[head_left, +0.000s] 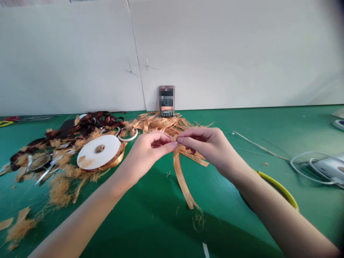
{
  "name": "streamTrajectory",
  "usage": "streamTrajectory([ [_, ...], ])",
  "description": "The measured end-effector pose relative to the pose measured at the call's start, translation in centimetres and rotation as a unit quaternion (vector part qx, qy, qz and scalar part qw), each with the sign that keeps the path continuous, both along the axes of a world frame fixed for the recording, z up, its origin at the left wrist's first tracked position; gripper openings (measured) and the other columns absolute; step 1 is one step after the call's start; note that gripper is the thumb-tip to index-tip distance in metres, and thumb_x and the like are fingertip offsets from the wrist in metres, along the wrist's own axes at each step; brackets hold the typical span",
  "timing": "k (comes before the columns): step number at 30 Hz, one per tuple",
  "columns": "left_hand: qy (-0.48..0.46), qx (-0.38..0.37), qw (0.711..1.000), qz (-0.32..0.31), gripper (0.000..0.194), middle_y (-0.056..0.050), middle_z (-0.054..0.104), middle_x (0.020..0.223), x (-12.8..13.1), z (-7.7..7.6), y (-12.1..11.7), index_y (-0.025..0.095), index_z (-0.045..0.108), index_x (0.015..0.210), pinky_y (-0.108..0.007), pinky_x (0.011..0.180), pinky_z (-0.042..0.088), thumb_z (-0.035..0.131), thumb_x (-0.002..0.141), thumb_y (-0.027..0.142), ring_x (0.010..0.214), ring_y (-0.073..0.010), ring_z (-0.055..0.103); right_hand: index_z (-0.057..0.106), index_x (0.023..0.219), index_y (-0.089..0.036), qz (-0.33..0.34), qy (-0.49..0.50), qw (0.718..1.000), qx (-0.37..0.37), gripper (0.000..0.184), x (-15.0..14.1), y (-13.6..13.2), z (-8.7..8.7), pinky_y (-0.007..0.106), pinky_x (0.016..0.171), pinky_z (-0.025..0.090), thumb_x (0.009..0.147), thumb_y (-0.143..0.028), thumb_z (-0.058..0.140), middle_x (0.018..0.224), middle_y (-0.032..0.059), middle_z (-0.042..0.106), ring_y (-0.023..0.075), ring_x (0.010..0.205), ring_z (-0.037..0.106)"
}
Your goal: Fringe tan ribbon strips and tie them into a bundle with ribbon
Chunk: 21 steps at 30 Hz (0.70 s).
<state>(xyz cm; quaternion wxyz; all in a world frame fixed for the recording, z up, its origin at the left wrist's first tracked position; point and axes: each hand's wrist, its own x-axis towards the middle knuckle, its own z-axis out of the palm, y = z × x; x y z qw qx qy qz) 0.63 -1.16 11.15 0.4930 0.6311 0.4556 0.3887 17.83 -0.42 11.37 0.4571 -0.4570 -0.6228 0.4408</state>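
Near the middle of the view, my left hand (153,150) and my right hand (205,143) meet fingertip to fingertip. Both pinch the upper end of a tan satin ribbon (180,175). The ribbon hangs down toward me, and its lower end is frayed into loose threads (199,216). Behind my hands lies a heap of frayed tan ribbon strips (161,123). A white ribbon spool (94,150) with tan ribbon around it sits left of my left hand. My fingers hide part of the ribbon's top.
Scissors (47,172) lie among thread fluff (60,191) at left, near dark brown ribbon (91,123). A phone (167,102) leans against the white wall (228,53). On the green table (129,222), a yellow-green curved handle (281,188) is partly under my right arm; a corded grey device (330,168) stands right.
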Motion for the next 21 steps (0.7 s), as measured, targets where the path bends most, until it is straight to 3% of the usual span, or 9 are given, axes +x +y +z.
streamTrajectory([
  [7, 0.004, 0.0, 1.0, 0.006, 0.015, 0.0, 0.067, 0.085, -0.1, 0.2, 0.0, 0.018, 0.067, 0.073, -0.024, 0.075, 0.046, 0.069, 0.077, 0.032, 0.081, -0.0139, 0.061, 0.075, 0.064, -0.019, -0.025, -0.007, 0.999, -0.02, 0.01, 0.3, -0.2, 0.0, 0.023, 0.051, 0.039, 0.07, -0.023, 0.068, 0.07, 0.0022, 0.071, 0.01, 0.06, 0.052],
  [13, 0.001, -0.017, 1.0, 0.021, 0.016, -0.001, 0.068, 0.08, 0.1, 0.2, -0.1, 0.017, 0.067, 0.075, -0.026, 0.075, 0.046, 0.067, 0.078, 0.033, 0.081, -0.0156, 0.061, 0.076, 0.064, -0.018, -0.025, 0.0, 0.999, -0.046, 0.012, 0.4, -0.4, 0.3, 0.022, 0.051, 0.037, 0.07, -0.025, 0.069, 0.07, 0.0033, 0.069, 0.0093, 0.06, 0.048],
  [21, -0.072, -0.037, 0.996, 0.029, 0.032, 0.0, 0.069, 0.091, 0.2, -0.8, 0.0, 0.021, 0.061, 0.1, -0.028, 0.08, 0.049, 0.075, 0.072, 0.028, 0.088, -0.0159, 0.065, 0.076, 0.065, -0.018, -0.014, -0.004, 0.998, -0.058, 0.012, 0.4, -0.5, 0.5, 0.023, 0.051, 0.037, 0.069, -0.028, 0.07, 0.067, 0.0035, 0.067, 0.01, 0.06, 0.049],
])
